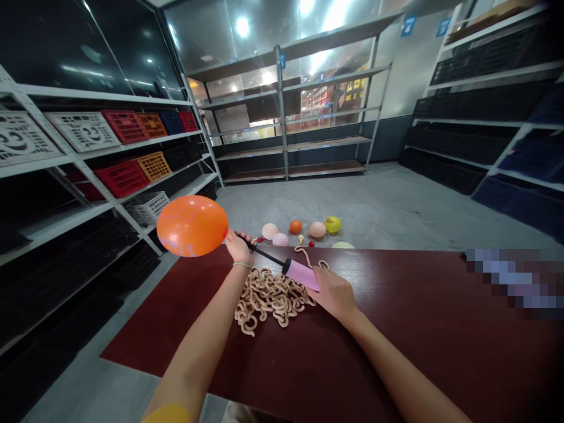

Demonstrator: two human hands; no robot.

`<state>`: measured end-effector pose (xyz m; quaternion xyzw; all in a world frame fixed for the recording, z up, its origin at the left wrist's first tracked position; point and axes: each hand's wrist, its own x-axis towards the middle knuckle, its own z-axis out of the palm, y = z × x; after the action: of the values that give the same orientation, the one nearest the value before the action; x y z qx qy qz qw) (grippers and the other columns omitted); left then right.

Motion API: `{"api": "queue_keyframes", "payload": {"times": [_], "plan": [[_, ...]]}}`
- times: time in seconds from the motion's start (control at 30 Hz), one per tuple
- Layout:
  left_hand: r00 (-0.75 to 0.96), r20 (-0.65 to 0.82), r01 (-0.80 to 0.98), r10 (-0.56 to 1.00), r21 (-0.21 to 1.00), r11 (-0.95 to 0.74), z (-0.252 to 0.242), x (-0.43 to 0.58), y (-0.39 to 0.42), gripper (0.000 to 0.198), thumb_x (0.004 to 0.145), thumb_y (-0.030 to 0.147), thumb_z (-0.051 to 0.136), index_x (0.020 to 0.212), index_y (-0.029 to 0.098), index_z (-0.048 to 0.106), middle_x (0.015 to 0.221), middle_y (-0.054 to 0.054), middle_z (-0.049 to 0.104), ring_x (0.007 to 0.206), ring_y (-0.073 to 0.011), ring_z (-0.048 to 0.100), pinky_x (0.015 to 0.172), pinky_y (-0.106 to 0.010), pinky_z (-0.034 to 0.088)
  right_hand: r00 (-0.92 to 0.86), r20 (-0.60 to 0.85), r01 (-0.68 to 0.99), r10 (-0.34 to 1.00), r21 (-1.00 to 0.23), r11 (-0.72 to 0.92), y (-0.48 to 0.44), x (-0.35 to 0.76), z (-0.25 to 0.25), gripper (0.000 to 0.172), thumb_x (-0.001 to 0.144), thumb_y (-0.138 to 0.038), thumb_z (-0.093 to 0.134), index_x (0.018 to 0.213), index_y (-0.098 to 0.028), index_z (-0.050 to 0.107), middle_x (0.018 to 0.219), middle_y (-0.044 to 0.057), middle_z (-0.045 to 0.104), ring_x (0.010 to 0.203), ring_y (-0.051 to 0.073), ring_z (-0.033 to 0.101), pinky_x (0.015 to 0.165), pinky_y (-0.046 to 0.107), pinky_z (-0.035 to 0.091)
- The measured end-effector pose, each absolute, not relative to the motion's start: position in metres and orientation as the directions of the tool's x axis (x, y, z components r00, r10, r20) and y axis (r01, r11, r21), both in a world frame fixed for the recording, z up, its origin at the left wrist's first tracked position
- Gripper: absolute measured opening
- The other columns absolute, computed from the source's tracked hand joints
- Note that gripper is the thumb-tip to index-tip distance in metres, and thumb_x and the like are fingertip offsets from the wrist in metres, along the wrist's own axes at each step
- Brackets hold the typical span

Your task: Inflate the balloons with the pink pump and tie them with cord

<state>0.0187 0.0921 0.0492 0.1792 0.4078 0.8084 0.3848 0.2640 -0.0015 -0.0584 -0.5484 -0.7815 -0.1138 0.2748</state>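
Observation:
My left hand (238,247) pinches the neck of an inflated orange balloon (192,226) onto the black nozzle end of a hand air pump (302,275). The balloon hangs out to the left of that hand, past the table edge. My right hand (335,295) grips the pink pump barrel near its lower end. Below the pump lies a tangled heap of beige twisted strands (268,298), possibly uninflated long balloons, on a dark red table (418,335). One loose strand curls up beside the pump barrel.
Several small inflated balloons (295,227) in pink, peach, orange and yellow lie on the grey floor (374,200) beyond the table. Metal shelves with plastic crates (126,126) stand to the left, and more shelving rises ahead and right. A pixelated patch (515,282) covers the table's right side.

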Motion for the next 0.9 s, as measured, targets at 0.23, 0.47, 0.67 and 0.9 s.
{"api": "queue_keyframes", "payload": {"times": [0.23, 0.47, 0.67, 0.9], "plan": [[-0.52, -0.006, -0.561, 0.854, 0.756, -0.337, 0.019, 0.107, 0.06, 0.016, 0.084, 0.032, 0.043, 0.074, 0.022, 0.037, 0.054, 0.007, 0.041, 0.039, -0.0072, 0.041, 0.041, -0.018, 0.034, -0.153, 0.593, 0.954, 0.79, -0.12, 0.274, -0.003, 0.268, -0.057, 0.041, 0.081, -0.043, 0.063, 0.114, -0.02, 0.059, 0.102, 0.008, 0.071, 0.079, 0.022, 0.065, 0.062, 0.029, 0.035], [-0.464, 0.046, -0.481, 0.885, 0.825, -0.295, 0.017, 0.091, 0.049, 0.012, 0.087, 0.031, 0.043, 0.08, 0.022, 0.04, 0.056, 0.005, 0.052, 0.047, -0.0133, 0.057, 0.053, -0.026, 0.049, -0.197, 0.53, 0.937, 0.825, -0.146, 0.318, -0.006, 0.266, -0.054, 0.04, 0.082, -0.046, 0.063, 0.114, -0.021, 0.06, 0.093, 0.004, 0.071, 0.08, 0.021, 0.065, 0.059, 0.028, 0.033], [-0.618, -0.004, -0.434, 0.786, 0.835, -0.337, 0.022, 0.012, 0.054, 0.012, 0.09, 0.03, 0.037, 0.083, 0.022, 0.04, 0.062, 0.002, 0.06, 0.058, -0.0151, 0.066, 0.062, -0.029, 0.054, -0.142, 0.52, 0.932, 0.843, -0.217, 0.291, -0.007, 0.268, -0.05, 0.047, 0.085, -0.051, 0.06, 0.12, -0.021, 0.058, 0.1, 0.007, 0.071, 0.083, 0.023, 0.066, 0.062, 0.029, 0.038], [-0.641, 0.003, -0.365, 0.768, 0.879, -0.308, 0.019, -0.048, 0.042, 0.01, 0.085, 0.028, 0.043, 0.08, 0.02, 0.045, 0.062, 0.0, 0.062, 0.058, -0.0147, 0.067, 0.06, -0.027, 0.055, -0.241, 0.527, 0.917, 0.815, -0.151, 0.369, -0.009, 0.266, -0.043, 0.057, 0.085, -0.059, 0.057, 0.125, -0.019, 0.056, 0.108, 0.011, 0.069, 0.092, 0.026, 0.064, 0.071, 0.032, 0.042]]}}
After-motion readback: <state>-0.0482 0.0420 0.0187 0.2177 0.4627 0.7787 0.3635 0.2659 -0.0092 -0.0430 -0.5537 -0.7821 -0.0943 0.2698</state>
